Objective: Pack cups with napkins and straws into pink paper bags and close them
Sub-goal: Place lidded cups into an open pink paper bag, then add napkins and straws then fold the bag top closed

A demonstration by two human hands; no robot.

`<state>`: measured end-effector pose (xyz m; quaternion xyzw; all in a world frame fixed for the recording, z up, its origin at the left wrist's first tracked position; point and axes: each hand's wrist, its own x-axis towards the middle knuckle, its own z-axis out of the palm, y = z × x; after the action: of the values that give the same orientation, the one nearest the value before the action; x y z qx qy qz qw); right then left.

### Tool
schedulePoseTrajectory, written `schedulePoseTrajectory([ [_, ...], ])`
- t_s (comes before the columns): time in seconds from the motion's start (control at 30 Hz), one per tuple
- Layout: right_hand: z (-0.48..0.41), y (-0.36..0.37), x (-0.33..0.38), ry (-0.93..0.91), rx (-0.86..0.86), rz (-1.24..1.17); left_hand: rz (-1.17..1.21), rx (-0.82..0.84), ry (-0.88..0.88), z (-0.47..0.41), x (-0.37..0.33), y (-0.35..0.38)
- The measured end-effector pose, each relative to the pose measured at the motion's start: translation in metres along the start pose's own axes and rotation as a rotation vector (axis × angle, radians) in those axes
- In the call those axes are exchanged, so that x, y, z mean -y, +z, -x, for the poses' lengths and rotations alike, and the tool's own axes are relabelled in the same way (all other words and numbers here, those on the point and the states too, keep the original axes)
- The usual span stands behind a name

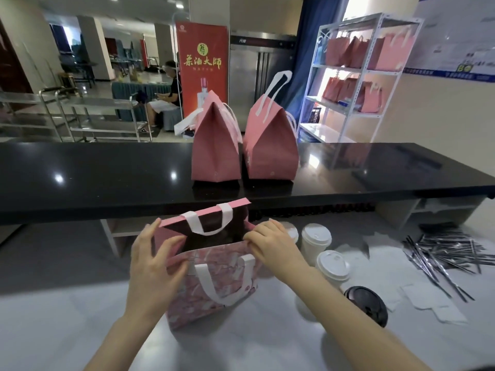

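Note:
An open pink paper bag (pixel 214 285) with white handles stands on the grey worktop in front of me. My left hand (pixel 152 263) holds its left rim, thumb on the near panel and fingers over the side fold. My right hand (pixel 270 245) pinches the right rim. Its inside is dark and I cannot see what it holds. Three white-lidded cups (pixel 316 239) stand just right of the bag, and a black-lidded cup (pixel 367 303) is nearer. White napkins (pixel 388 261) and wrapped straws (pixel 444 253) lie further right.
Two closed pink bags (pixel 217 153) (pixel 270 148) stand on the black raised counter (pixel 107 178) behind. A white shelf rack (pixel 359 76) at back right holds more pink bags. A person sits far behind on the left.

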<state>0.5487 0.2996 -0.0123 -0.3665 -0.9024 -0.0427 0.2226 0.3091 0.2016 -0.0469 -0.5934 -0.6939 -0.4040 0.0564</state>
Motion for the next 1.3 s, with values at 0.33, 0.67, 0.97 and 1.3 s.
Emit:
schedulePoseTrajectory([
  [0.33, 0.092, -0.067, -0.109, -0.005, -0.128, -0.084, -0.15, -0.203, -0.004, 0.019, -0.116, 0.03],
  [0.67, 0.246, -0.092, -0.296, 0.438, 0.205, -0.066, 0.156, 0.235, 0.143, 0.04, -0.321, 0.186],
  [0.97, 0.274, -0.053, -0.357, 0.646, 0.418, -0.19, 0.005, 0.911, 0.126, 0.018, -0.375, 0.318],
  [1.3, 0.224, 0.008, -0.378, 0.53, 0.49, -0.191, -0.347, 1.148, 0.12, -0.015, -0.35, 0.404],
])
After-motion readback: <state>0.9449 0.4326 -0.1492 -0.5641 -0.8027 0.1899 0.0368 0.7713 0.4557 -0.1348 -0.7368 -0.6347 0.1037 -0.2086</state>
